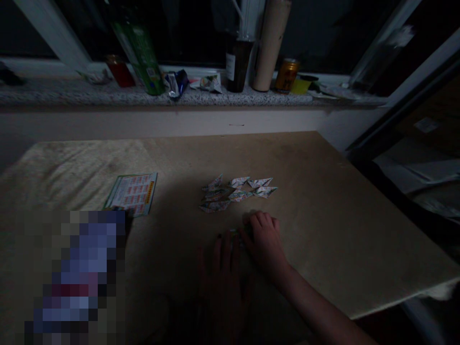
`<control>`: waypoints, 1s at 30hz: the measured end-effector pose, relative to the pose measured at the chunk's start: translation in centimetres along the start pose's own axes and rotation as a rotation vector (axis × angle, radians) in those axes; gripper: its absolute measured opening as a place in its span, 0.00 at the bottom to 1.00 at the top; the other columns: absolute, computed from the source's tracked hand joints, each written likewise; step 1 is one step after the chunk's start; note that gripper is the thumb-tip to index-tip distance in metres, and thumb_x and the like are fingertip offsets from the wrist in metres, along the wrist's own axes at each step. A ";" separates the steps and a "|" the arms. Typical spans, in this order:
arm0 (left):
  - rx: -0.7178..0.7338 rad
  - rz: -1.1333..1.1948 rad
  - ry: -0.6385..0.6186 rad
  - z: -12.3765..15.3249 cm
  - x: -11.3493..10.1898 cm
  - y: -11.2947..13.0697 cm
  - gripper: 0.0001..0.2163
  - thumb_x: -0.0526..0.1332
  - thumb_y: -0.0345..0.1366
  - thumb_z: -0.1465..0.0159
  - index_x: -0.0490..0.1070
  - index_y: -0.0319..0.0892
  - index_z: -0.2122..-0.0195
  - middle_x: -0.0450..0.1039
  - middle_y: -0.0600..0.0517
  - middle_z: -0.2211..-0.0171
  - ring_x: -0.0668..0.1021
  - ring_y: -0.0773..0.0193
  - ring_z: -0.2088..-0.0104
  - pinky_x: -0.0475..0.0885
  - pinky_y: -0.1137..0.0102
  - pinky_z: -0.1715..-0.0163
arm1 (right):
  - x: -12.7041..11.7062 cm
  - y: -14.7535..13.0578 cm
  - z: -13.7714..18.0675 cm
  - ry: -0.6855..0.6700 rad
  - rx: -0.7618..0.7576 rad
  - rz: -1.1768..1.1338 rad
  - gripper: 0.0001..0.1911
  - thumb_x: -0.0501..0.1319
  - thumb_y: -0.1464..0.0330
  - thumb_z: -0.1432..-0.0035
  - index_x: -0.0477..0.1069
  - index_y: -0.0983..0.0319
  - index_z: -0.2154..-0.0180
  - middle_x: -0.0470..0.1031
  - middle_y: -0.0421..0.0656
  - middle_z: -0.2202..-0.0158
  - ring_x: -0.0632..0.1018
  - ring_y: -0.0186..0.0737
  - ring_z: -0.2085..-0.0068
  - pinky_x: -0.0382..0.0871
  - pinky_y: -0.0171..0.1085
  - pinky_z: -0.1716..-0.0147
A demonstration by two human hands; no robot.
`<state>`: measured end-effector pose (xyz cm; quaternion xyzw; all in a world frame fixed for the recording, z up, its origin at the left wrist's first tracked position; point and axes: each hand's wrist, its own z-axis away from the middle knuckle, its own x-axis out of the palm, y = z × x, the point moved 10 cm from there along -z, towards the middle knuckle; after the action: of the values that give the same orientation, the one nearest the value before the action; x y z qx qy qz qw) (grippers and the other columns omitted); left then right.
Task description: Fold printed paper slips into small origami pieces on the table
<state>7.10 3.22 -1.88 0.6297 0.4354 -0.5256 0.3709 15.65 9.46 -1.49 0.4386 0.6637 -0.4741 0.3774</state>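
My left hand (226, 273), in deep shadow at the bottom middle, rests on the table with its fingers stretched forward. The fingertips touch a small piece of folded paper (234, 233), mostly hidden under the hands. Beside it on the right, my right hand (265, 239) has its fingers curled down, with thumb and forefinger at the paper's edge. Just beyond both hands lie several folded paper pieces (240, 195) with pointed ends and coloured print, grouped close together.
A printed sheet (132, 191) with red blocks lies left on the table (305, 163). Nearer, a pixelated blue patch (82, 268) hides something. The window sill (201, 98) holds a green bottle (143, 62), a dark cup (237, 62), a tall tube (270, 48) and a golden can (286, 75).
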 end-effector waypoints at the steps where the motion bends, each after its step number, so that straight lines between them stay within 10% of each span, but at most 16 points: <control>1: 0.005 -0.001 -0.001 0.0 0.1 0.0 0.25 0.52 0.41 0.39 0.60 0.36 0.42 0.58 0.40 0.40 0.63 0.45 0.43 0.47 0.41 0.44 | 0.0 0.0 -0.1 -0.002 0.001 0.002 0.07 0.54 0.65 0.38 0.67 0.62 0.65 0.71 0.46 0.65 0.70 0.46 0.61 0.59 0.43 0.62; 13: 0.037 0.040 -0.082 -0.1 1.3 0.0 0.25 0.51 0.40 0.41 0.62 0.37 0.43 0.60 0.41 0.40 0.62 0.46 0.42 0.48 0.45 0.43 | -2.3 -4.1 4.7 0.013 -0.363 -0.059 0.18 0.50 0.73 0.37 0.63 0.63 0.46 0.67 0.46 0.44 0.62 0.45 0.41 0.52 0.48 0.42; 30: 0.110 -0.032 -0.013 2.0 0.8 0.2 0.26 0.51 0.35 0.43 0.60 0.32 0.42 0.59 0.40 0.40 0.60 0.49 0.41 0.41 0.47 0.41 | -1.2 -3.0 7.1 -0.207 -0.276 -0.114 0.26 0.55 0.68 0.41 0.57 0.65 0.41 0.61 0.46 0.40 0.60 0.43 0.39 0.55 0.51 0.40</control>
<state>6.68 1.38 -3.00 0.6389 0.4135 -0.5584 0.3302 13.81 1.84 -1.37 0.2932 0.7039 -0.4416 0.4728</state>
